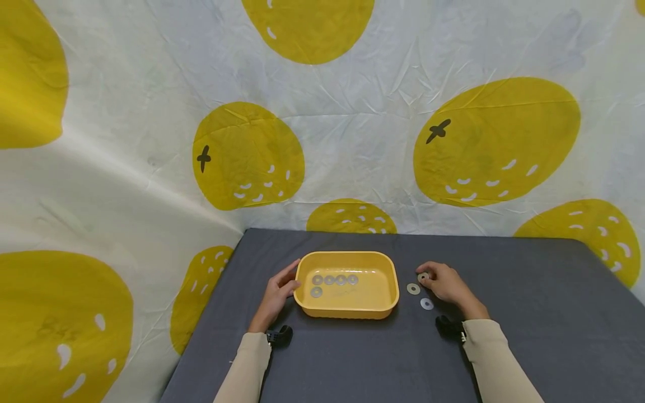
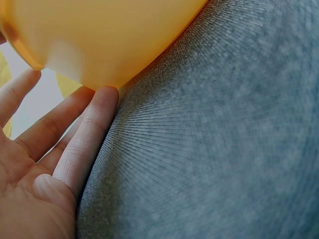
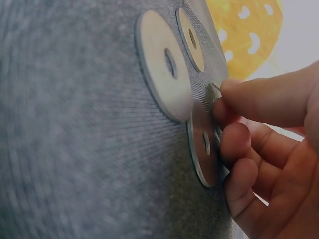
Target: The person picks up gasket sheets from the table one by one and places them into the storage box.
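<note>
My left hand [image 1: 276, 292] rests against the left end of a yellow plastic tray [image 1: 347, 309], fingers fairly straight. Fingertips [image 2: 105, 97] touch the tray's outer wall in the left wrist view. Inside the tray lie several flat metal washers [image 1: 330, 280], most in a row and one below. To the right of the tray, my right hand [image 1: 448, 285] pinches a washer [image 1: 423, 276] between thumb and fingers; only its thin edge shows in the right wrist view. Other washers lie flat on the table: a near one [image 3: 157, 59], a farther one [image 3: 185, 27] and one beside the curled fingers [image 3: 199, 134].
Dark grey cloth covers the table [image 1: 353, 364]. Behind and to the left hangs a white curtain [image 1: 353, 151] with large yellow fruit prints. Each wrist wears a black strap with a small device [image 1: 280, 336].
</note>
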The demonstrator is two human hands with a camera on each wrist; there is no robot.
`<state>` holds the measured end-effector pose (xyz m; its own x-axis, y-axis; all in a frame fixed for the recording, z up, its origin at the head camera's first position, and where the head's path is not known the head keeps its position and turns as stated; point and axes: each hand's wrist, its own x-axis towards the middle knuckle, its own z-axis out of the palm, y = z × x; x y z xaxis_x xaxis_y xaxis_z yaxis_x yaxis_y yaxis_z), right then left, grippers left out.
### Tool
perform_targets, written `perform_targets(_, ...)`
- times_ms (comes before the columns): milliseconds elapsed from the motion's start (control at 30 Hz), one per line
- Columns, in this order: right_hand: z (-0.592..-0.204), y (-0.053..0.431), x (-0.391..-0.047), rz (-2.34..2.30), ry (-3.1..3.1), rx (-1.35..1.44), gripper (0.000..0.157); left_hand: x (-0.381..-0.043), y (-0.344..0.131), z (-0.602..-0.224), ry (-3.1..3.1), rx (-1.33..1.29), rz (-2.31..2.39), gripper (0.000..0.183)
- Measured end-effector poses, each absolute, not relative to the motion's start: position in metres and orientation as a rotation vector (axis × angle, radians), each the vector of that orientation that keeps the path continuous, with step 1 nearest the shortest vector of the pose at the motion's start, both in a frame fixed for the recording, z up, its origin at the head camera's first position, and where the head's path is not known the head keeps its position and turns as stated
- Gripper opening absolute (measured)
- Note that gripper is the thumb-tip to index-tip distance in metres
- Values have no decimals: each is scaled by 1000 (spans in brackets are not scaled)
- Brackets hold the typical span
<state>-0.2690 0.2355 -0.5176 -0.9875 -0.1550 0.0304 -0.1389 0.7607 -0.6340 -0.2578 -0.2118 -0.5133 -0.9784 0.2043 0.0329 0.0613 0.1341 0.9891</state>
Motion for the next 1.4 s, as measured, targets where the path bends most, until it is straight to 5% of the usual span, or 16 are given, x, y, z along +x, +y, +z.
perform_targets(667, -507, 234, -268, -1372, 2776, -138, 36, -258, -212, -514, 2288, 271, 1972, 59)
perform_targets(1400, -491, 227, -268, -1212, 2892, -136, 36, -266, -212, -526, 2289, 239, 1997, 58)
